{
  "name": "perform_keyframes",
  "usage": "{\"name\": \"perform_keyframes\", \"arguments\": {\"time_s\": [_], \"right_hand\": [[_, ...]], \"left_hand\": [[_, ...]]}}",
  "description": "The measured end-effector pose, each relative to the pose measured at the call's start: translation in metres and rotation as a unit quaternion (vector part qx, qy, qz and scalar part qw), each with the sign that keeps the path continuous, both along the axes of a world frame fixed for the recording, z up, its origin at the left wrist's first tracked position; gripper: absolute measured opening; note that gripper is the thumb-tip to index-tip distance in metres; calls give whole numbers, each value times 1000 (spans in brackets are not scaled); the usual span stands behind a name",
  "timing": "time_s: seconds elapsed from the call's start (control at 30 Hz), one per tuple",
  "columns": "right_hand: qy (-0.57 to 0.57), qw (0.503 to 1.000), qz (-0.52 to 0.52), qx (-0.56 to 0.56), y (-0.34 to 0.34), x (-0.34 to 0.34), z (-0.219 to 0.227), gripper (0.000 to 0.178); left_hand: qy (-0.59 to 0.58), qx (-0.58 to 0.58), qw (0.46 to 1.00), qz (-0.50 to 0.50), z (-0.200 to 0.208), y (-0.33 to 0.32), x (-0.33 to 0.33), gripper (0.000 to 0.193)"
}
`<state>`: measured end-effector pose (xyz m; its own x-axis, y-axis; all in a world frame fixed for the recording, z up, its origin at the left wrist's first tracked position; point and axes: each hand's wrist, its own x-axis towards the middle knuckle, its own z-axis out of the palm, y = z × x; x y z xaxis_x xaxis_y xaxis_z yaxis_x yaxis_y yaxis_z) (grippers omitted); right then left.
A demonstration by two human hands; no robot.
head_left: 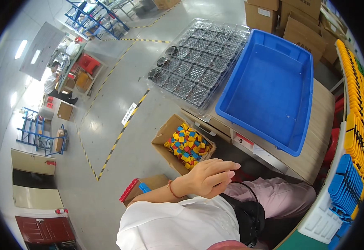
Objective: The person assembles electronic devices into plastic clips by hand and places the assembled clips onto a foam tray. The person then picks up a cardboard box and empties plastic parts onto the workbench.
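Observation:
My left hand (213,177), with a thin reddish bracelet at the wrist, hovers in front of my body over my lap. Its fingers are loosely bent and a little apart, and nothing shows in them. Just beyond it on the floor stands an open cardboard box (160,141) full of small yellow, red and blue plastic pieces (187,143). A black bag (248,216) lies at my waist, by my pink trousers (282,196). My right hand is out of the picture.
On the wooden desk (321,112) sit a blue plastic bin (269,83) and clear trays (198,62) with a few round black parts. Rows of yellow (352,83) and blue plastic parts (346,181) line the right edge. Cardboard boxes (302,33) are stacked behind; a person sits far left.

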<state>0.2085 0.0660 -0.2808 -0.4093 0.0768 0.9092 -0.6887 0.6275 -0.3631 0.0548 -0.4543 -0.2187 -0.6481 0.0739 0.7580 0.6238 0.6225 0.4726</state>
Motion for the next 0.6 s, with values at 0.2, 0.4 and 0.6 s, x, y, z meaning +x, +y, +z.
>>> {"name": "perform_keyframes", "arguments": {"time_s": [0.2,0.4,0.6], "right_hand": [[187,977,104,18,-9,-24,-4,27],[-452,804,-352,161,-46,19,52,28],[-453,788,-350,226,-36,22,50,27]], "left_hand": [[-15,-16,1000,-23,4,1,5,41],[-15,-1,1000,-7,-1,8,18,45],[-28,-16,999,-26,-3,18,4,45]]}}
